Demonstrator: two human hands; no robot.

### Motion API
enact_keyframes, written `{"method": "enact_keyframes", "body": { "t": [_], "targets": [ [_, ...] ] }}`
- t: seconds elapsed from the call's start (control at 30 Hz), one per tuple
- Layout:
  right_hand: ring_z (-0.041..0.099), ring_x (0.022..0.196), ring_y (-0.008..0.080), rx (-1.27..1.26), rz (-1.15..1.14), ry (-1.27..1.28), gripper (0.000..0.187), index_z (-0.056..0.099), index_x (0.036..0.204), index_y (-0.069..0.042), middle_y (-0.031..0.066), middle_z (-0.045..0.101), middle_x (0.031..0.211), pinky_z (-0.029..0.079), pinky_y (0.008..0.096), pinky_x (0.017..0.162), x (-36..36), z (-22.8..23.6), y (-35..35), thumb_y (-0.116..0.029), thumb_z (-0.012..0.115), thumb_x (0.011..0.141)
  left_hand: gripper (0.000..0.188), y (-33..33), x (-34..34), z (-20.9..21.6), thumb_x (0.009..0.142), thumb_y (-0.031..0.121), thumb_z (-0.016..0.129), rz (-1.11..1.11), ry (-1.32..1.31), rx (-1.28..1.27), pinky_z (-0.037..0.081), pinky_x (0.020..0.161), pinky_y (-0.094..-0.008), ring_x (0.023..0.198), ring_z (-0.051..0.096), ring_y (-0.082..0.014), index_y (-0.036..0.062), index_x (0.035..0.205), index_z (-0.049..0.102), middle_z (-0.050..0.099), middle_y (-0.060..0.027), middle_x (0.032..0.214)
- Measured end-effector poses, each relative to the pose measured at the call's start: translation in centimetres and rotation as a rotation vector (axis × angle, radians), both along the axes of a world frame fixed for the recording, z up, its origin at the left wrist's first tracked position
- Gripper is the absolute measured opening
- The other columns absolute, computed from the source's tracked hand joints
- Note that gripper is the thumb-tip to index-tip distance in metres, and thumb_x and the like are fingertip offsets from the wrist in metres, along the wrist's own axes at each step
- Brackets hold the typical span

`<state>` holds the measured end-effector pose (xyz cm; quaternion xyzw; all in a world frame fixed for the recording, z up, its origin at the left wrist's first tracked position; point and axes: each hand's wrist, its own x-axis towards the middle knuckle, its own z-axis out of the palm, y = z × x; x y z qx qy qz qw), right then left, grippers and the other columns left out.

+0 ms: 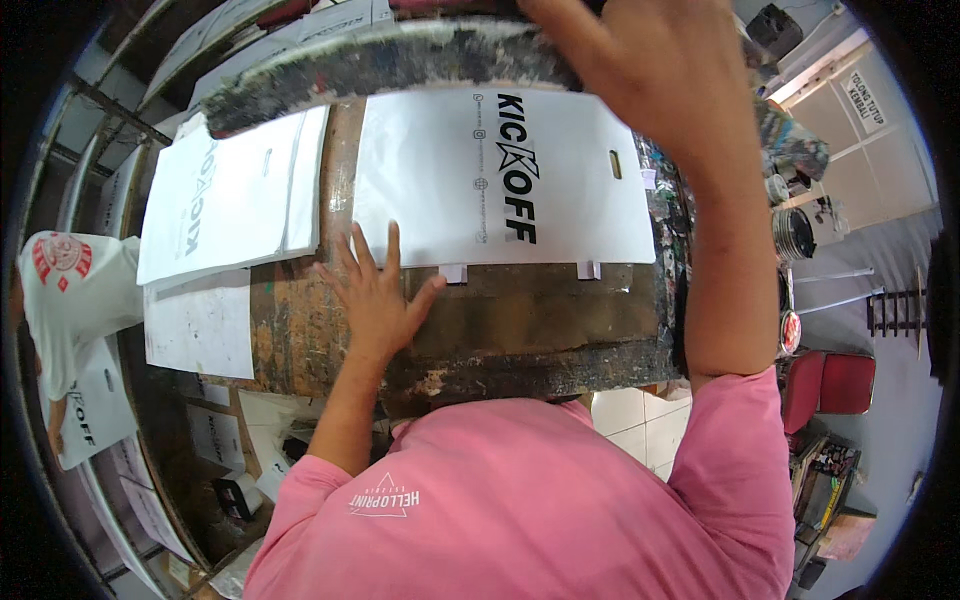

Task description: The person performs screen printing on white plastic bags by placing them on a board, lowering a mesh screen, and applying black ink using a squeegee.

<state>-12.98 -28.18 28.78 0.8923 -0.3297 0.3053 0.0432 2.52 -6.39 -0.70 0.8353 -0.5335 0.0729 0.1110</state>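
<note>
My left hand (375, 290) lies flat with fingers spread on the lower left corner of a white plastic bag (560, 200) with black print and a die-cut handle slot, which lies on a stained wooden printing table (520, 330). My right hand (650, 70) is raised above the bag and grips the ink-crusted frame of a printing screen (370, 65), which is lifted and tilted over the far edge of the bag. Two small white tabs stick out under the bag's near edge.
A stack of white printed bags (230, 195) lies to the left on the table, with blank white sheets (200, 325) below it. A person in a white shirt (70, 290) stands at far left. Paint cans (795, 230) and red stools (830, 385) are at right.
</note>
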Motion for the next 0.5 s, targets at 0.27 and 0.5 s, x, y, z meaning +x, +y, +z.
{"method": "enact_keyframes", "body": {
  "t": [0.27, 0.5],
  "targets": [
    [0.059, 0.063, 0.0233, -0.051, 0.016, -0.142, 0.04, 0.064, 0.075, 0.0, 0.0133, 0.06, 0.064, 0.047, 0.0369, 0.06, 0.9, 1.7, -1.9, -0.035, 0.05, 0.089, 0.079, -3.7, -0.6, 2.8, 0.087, 0.046, 0.075, -0.053, 0.293, -0.107, 0.008, 0.122, -0.0608, 0.147, 0.035, -0.0366, 0.0009, 0.146, 0.048, 0.051, -0.0183, 0.149],
    [0.063, 0.079, 0.026, -0.12, 0.061, -0.031, 0.04, 0.064, 0.097, -0.001, 0.0171, 0.063, 0.085, 0.048, 0.0366, 0.074, -0.7, 2.4, -6.8, -0.038, 0.05, 0.094, 0.039, -8.6, 1.7, 8.2, 0.091, 0.005, 0.069, 0.1, 0.615, -0.735, 0.044, 0.109, -0.0395, 0.126, 0.061, -0.0294, -0.0016, 0.129, 0.066, 0.067, -0.0181, 0.13]
  ]
}}
